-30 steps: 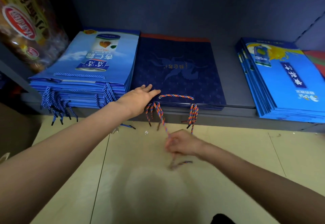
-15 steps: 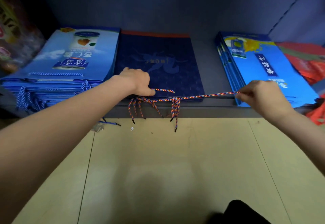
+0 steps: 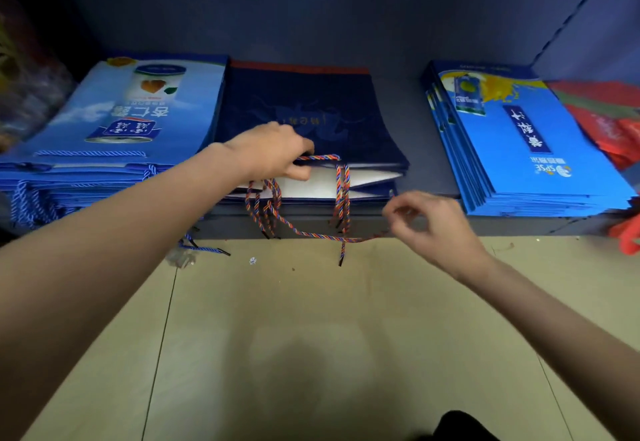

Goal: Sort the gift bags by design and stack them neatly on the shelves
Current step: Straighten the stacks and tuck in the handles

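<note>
A stack of dark navy gift bags (image 3: 304,108) lies flat on the low shelf (image 3: 412,121), with red-and-blue cord handles (image 3: 343,194) hanging over the front edge. My left hand (image 3: 273,153) grips the front edge of the top navy bag and lifts it, showing the white inside. My right hand (image 3: 429,222) pinches the end of one long multicoloured cord (image 3: 311,232) that sags across the shelf front. Light blue bags with a can picture (image 3: 131,118) are stacked on the left. Bright blue bags with a yellow splash (image 3: 519,142) are stacked on the right.
Red bags (image 3: 609,118) lie at the far right of the shelf. A clear packaged item (image 3: 24,94) stands at the far left. Beige floor tiles (image 3: 311,336) spread below the shelf, with a small scrap (image 3: 252,260) on them.
My right hand has come back left and lower, so the taut cord now sags. My left hand has lifted the top navy bag's front edge.
</note>
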### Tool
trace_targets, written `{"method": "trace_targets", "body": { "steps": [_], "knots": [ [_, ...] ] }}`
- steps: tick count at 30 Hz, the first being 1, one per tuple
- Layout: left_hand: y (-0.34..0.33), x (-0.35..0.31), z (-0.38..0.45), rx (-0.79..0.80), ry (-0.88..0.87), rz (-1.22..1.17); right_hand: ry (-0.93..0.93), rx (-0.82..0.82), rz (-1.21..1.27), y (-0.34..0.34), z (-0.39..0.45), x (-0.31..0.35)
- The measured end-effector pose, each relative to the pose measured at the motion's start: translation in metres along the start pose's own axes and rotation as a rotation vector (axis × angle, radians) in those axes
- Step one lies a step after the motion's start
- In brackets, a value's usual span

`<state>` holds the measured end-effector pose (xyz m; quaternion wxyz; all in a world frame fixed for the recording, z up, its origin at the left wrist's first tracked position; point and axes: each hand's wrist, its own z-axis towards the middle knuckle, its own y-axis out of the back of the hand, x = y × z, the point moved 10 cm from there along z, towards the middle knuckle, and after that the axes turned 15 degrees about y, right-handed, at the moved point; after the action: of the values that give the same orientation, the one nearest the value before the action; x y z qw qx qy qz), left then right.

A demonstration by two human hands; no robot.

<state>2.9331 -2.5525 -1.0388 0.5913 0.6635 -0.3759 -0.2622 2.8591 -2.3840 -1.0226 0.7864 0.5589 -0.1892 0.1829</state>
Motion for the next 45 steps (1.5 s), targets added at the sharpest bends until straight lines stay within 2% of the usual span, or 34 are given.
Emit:
{"method": "trace_targets", "body": {
  "steps": [4,6,8,13,17,21,24,27,30,34,37,45],
  "knots": [
    [0.015,0.009,-0.002,-0.034,0.015,-0.126,-0.066,-0.057,0.132,-0.031,0.017,0.001],
    [0.015,0.011,-0.002,-0.034,0.029,-0.153,-0.082,-0.005,0.176,-0.048,0.024,0.001],
    [0.016,0.014,-0.002,-0.032,0.045,-0.194,-0.073,0.039,0.128,-0.057,0.027,-0.001],
    [0.031,0.028,-0.001,-0.095,0.073,-0.289,-0.008,-0.115,0.039,-0.037,0.022,-0.006],
    [0.040,0.032,-0.003,-0.148,0.082,-0.281,-0.020,-0.113,-0.002,-0.034,0.017,-0.016],
    [0.023,0.020,-0.009,-0.125,0.085,-0.116,-0.140,-0.351,0.138,-0.014,0.033,-0.028],
    [0.004,0.012,-0.020,-0.090,0.063,-0.193,-0.184,-0.430,0.240,-0.009,0.048,-0.029],
    [-0.004,0.013,-0.024,-0.094,0.091,-0.131,-0.171,-0.417,0.236,-0.008,0.050,-0.025],
    [0.013,0.018,-0.013,-0.203,0.149,-0.015,-0.202,-0.383,0.264,-0.016,0.037,-0.031],
    [0.014,0.018,-0.003,-0.120,0.101,-0.133,-0.315,-0.274,0.169,-0.041,0.016,-0.044],
    [0.008,0.012,-0.004,-0.112,0.069,-0.125,-0.380,-0.299,0.146,-0.048,0.017,-0.048],
    [0.002,0.009,-0.003,-0.082,0.064,-0.102,-0.292,-0.236,0.004,-0.059,0.025,-0.038]
  ]
}}
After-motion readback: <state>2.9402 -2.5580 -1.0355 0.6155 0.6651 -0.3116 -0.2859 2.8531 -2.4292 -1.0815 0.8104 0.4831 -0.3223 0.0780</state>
